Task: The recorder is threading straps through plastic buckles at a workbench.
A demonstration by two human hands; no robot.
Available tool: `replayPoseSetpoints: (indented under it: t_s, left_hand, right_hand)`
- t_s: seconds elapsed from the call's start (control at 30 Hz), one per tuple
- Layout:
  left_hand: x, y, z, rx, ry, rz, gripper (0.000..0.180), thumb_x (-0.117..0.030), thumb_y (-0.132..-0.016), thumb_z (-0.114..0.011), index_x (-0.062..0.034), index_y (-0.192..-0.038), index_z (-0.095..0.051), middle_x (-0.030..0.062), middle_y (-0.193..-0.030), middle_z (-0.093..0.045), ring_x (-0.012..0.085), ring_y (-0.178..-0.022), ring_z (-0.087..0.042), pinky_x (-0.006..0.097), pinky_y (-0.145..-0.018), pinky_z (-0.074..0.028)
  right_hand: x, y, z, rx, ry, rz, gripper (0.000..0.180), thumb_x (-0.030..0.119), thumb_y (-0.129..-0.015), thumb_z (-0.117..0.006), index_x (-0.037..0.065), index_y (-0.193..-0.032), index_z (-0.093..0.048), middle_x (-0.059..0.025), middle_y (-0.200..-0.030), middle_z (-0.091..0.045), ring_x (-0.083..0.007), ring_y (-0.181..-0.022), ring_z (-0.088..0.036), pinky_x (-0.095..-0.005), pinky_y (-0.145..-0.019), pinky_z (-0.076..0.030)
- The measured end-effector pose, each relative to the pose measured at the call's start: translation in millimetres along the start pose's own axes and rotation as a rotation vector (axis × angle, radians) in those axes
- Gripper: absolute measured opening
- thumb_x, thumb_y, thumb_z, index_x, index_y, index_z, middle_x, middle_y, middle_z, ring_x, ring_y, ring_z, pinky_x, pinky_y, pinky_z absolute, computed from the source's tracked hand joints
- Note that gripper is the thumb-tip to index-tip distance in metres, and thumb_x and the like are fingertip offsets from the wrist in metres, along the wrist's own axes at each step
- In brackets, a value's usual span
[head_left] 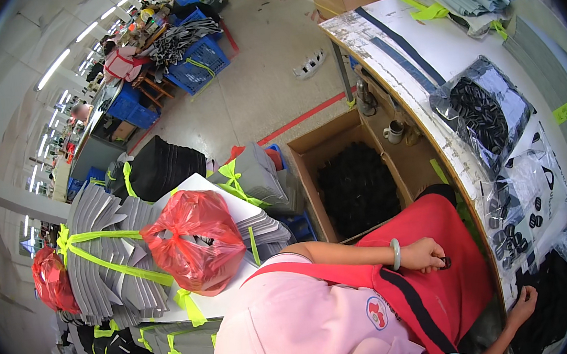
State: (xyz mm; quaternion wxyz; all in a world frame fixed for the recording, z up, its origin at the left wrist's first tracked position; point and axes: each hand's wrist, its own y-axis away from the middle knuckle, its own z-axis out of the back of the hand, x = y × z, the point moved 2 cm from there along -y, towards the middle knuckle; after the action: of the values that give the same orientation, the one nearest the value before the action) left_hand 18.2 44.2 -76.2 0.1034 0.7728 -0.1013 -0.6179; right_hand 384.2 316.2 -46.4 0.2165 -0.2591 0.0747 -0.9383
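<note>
My left hand (423, 255), with a pale bangle at its wrist, is closed over my red apron. A small black plastic buckle (445, 263) sticks out from its fingertips. My right hand (524, 305) is at the table's edge, its fingers bent together beside a heap of black pieces (552, 301) in clear plastic. Whatever those fingers hold is too small and dark to make out. Close by, loose black buckles (510, 244) lie scattered on the white worktable (388, 24). Farther along the table is an opened clear bag (478, 111) full of black buckles.
A cardboard box (294, 148) of black pieces stands beside my apron. A mug (394, 131) sits on the shelf under the table. Grey cut panels (107, 244) tied with yellow-green strips and red plastic bags (194, 245) are piled behind me. Blue crates (199, 65) and people are farther off.
</note>
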Motion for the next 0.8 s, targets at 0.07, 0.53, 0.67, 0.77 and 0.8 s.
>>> replayPoseSetpoints:
  t_s: [0.07,0.53,0.67,0.77,0.8]
  left_hand:
    - [0,2,1,-0.009,-0.006,-0.002,0.017,-0.013,-0.092,-0.06,0.0035,-0.091,-0.066,0.006,-0.072,-0.065,0.0121,-0.061,-0.063,0.026,-0.053,-0.052]
    - [-38,11,-5,-0.052,-0.076,-0.152,0.017,-0.012,-0.091,-0.064,0.0024,-0.097,-0.069,0.0066,-0.096,-0.064,0.0102,-0.072,-0.062,0.024,-0.059,-0.052]
    - [-88,26,-25,-0.101,-0.068,-0.428,0.015,-0.009,-0.087,-0.066,0.0021,-0.097,-0.069,0.0093,-0.103,-0.062,0.0152,-0.078,-0.063,0.027,-0.066,-0.053]
    - [-87,22,-34,-0.118,-0.291,-0.714,0.014,-0.005,-0.083,-0.067,0.0022,-0.095,-0.069,0.0118,-0.097,-0.063,0.0216,-0.081,-0.063,0.032,-0.071,-0.052]
    - [-86,23,-35,-0.041,-0.279,-0.599,0.014,-0.004,-0.081,-0.067,0.0029,-0.094,-0.068,0.0136,-0.094,-0.064,0.0244,-0.081,-0.063,0.034,-0.072,-0.051]
  right_hand:
    - [3,-10,4,-0.028,-0.023,0.018,0.015,0.01,-0.092,-0.061,-0.003,-0.096,-0.059,-0.012,-0.088,-0.059,-0.0245,-0.083,-0.057,-0.0329,-0.078,-0.046]
    - [169,-49,103,-0.194,-0.413,0.046,0.023,0.017,-0.1,-0.051,0.004,-0.117,-0.058,-0.0038,-0.103,-0.06,-0.0099,-0.082,-0.055,-0.0221,-0.066,-0.043]
    - [231,-1,32,0.291,-0.727,-0.077,0.011,0.008,-0.095,-0.057,0.005,-0.104,-0.062,0.0029,-0.076,-0.053,-0.0018,-0.059,-0.046,-0.0177,-0.049,-0.034]
    - [275,38,-25,0.431,-1.0,-0.125,0.005,0.006,-0.094,-0.058,0.003,-0.097,-0.061,0.0024,-0.073,-0.053,-0.0019,-0.057,-0.047,-0.0166,-0.048,-0.033]
    - [279,45,-37,0.451,-1.031,-0.114,0.006,0.005,-0.094,-0.057,0.002,-0.098,-0.061,0.0021,-0.074,-0.054,-0.0022,-0.058,-0.047,-0.0165,-0.05,-0.034]
